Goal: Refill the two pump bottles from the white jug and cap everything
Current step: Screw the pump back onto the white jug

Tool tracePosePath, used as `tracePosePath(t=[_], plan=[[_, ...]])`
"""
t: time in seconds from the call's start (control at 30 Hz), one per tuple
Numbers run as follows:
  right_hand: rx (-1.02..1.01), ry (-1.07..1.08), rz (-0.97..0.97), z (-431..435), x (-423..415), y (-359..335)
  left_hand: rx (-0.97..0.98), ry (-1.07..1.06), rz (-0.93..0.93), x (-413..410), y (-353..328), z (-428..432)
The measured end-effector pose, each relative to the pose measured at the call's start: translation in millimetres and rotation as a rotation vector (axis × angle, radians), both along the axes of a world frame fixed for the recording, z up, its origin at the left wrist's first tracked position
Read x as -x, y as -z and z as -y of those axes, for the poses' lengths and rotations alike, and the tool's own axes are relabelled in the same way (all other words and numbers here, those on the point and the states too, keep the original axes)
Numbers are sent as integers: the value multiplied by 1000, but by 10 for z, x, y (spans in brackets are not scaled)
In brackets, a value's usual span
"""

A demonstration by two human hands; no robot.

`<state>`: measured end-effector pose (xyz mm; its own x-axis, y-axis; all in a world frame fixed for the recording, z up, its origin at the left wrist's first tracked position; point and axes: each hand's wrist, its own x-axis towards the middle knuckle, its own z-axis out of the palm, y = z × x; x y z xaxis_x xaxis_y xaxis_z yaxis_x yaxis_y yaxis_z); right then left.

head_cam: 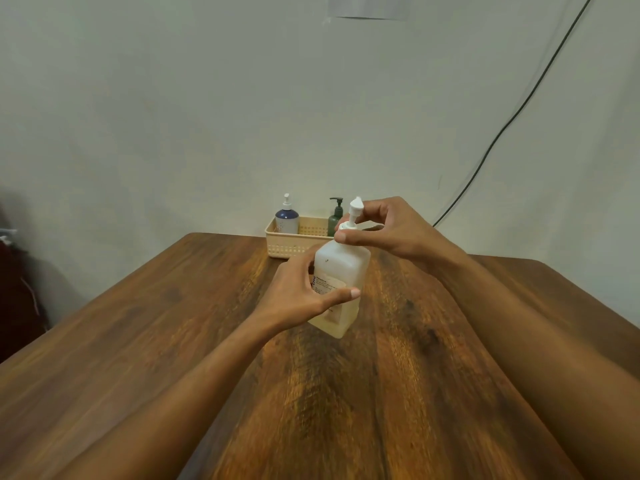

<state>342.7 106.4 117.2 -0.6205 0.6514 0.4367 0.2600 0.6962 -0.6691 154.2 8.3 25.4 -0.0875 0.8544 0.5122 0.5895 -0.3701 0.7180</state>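
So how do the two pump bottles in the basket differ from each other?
The left pump bottle has a rounded dark blue body and a white pump; the right pump bottle is slimmer and dark green, with a dark pump. The left one shows fully, while the right one is partly hidden behind the white jug in the hands. Both stand upright in the beige basket with pumps fitted.

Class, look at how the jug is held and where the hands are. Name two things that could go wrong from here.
1. The white jug is held tilted above the table by the left hand alone; it may slip.
2. The right hand grips its pump top; once loosened, liquid could spill.
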Motion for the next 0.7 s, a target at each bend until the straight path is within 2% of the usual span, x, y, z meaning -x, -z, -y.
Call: tracePosePath(t=[0.3, 0.43, 0.53, 0.6, 0.7], plan=[[-57, 58, -5, 41, 7, -50, 4, -2, -2, -16, -23, 3], [-82, -36, 87, 37, -37, -118, 2, -13, -3, -34, -11, -3], [-1, -157, 139, -5, -142, -165, -2, 3, 0, -34, 2, -7], [43, -169, 108, -5, -182, -156, -2, 12, -4, -45, -1, -6], [-3, -79, 29, 25, -144, -118, -12, 4, -1, -72, -3, -7]])
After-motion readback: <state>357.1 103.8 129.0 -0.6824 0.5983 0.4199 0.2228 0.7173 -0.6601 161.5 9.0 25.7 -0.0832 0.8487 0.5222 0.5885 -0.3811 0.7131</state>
